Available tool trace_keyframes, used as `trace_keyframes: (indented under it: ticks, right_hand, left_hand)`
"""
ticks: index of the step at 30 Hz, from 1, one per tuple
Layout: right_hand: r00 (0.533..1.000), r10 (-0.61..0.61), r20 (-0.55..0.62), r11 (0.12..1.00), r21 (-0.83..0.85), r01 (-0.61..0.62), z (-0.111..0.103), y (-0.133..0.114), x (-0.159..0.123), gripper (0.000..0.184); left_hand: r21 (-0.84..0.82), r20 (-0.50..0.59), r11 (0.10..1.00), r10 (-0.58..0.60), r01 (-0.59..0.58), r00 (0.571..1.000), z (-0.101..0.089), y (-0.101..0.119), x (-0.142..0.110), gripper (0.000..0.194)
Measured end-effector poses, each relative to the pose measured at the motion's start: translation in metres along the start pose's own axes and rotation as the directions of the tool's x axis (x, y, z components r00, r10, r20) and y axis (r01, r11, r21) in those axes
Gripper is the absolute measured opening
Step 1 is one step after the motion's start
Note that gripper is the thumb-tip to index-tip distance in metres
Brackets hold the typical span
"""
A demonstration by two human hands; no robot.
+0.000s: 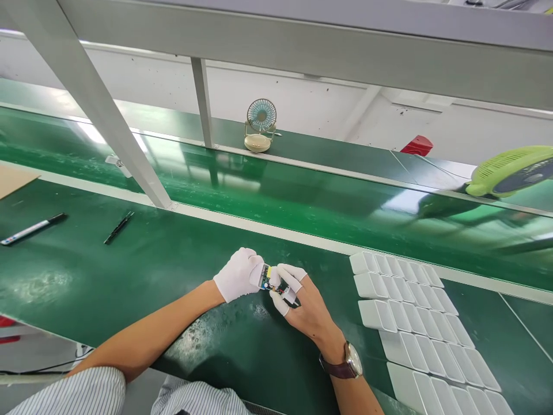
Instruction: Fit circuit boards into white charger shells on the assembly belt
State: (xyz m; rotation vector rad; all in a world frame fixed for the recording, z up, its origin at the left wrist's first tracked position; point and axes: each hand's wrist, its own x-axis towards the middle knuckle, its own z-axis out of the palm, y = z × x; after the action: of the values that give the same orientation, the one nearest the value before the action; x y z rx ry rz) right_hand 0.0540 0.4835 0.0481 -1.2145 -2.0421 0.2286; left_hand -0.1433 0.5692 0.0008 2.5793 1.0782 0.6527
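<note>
My left hand (pixel 237 275), in a white glove, is closed around one end of a small white-cased electronic unit. A green circuit board (pixel 264 279) with a yellow part shows at the unit's open end. My right hand (pixel 302 297), with white finger covers on several fingertips, pinches the unit's other side. Beneath its fingers a small white block (pixel 289 295) and a red wire show near the board. Both hands meet just above the green work surface (pixel 173 265). My fingers hide much of the unit.
Rows of white plastic cases (pixel 406 314) stand at the right. A marker (pixel 32 229) and black tweezers (pixel 118 227) lie at the left. Beyond the pale edge strip runs a green conveyor belt (pixel 276 196). A metal post (pixel 116 121), small fan (pixel 260 124) and green fan (pixel 514 170) stand around it.
</note>
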Motion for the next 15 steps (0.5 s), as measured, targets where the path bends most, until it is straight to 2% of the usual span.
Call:
trace_keyframes:
  ticks: [11, 15]
  right_hand:
    - [1.0, 0.003, 0.03, 1.0, -0.002, -0.003, 0.0013, 0.0008, -0.0018, 0.057]
    - [0.999, 0.007, 0.047, 1.0, 0.019, -0.008, 0.001, 0.0015, -0.002, 0.055]
  left_hand:
    - [-0.012, -0.102, 0.999, 0.051, -0.052, 0.993, 0.0001, -0.0002, -0.0019, 0.022]
    - [-0.002, -0.106, 0.996, 0.086, -0.086, 0.991, -0.0021, 0.0017, -0.0016, 0.015]
